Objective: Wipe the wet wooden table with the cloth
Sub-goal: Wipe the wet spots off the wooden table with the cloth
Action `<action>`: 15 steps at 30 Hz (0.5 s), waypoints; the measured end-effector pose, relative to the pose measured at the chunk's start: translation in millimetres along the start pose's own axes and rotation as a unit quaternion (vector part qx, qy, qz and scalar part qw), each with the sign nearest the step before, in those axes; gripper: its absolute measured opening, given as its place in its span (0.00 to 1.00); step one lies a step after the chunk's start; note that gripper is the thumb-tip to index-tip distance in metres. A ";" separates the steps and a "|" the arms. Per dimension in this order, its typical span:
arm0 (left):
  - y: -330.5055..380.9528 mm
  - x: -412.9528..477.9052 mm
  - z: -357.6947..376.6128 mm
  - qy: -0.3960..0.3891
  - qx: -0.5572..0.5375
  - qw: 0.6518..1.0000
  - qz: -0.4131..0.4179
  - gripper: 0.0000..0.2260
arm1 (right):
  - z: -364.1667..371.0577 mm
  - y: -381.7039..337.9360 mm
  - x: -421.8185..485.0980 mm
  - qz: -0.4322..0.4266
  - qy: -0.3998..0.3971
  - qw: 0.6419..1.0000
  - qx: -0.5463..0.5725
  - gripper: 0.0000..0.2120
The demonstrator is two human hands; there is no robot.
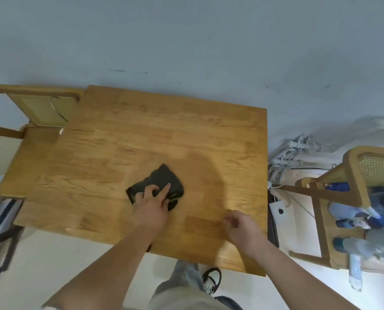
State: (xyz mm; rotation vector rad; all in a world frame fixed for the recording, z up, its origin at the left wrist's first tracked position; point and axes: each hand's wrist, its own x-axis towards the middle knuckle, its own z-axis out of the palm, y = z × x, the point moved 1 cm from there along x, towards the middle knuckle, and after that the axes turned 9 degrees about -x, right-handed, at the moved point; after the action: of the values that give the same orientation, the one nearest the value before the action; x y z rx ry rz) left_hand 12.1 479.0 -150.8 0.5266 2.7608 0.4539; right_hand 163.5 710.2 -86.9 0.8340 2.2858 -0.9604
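Note:
A dark grey cloth (162, 179) lies crumpled near the middle of the wooden table (164, 130). My left hand (153, 203) presses flat on the near part of the cloth, fingers spread over it. A darker, damp-looking patch (204, 175) spreads on the wood just right of the cloth. My right hand (242, 227) hovers or rests near the table's front right area, fingers loosely curled, with nothing in it.
A wooden chair (30, 108) stands at the table's left side. Another wooden chair with a cane back (354, 175), loaded with clothes, stands to the right. Cables and a power strip (287, 153) lie on the floor by the wall. My leg and shoe (211, 278) show below the front edge.

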 end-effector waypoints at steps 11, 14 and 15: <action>10.0 -79.2 15.7 -0.170 0.074 0.950 0.250 0.23 | 14.8 -25.4 -28.7 0.000 -0.015 0.999 0.033 0.10; -48.8 -65.3 -9.8 -0.084 0.042 0.994 0.053 0.23 | 18.2 -51.6 -26.5 -0.025 -0.016 1.000 0.010 0.10; -58.5 -62.6 -14.1 -0.056 0.013 0.998 -0.030 0.23 | 22.2 -61.8 -25.0 -0.028 -0.017 0.999 0.013 0.10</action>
State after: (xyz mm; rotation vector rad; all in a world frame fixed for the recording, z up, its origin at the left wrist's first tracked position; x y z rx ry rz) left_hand 45.2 398.9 -144.9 0.4600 2.6708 0.3627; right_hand 141.8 650.5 -57.1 0.7615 2.2836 -1.0233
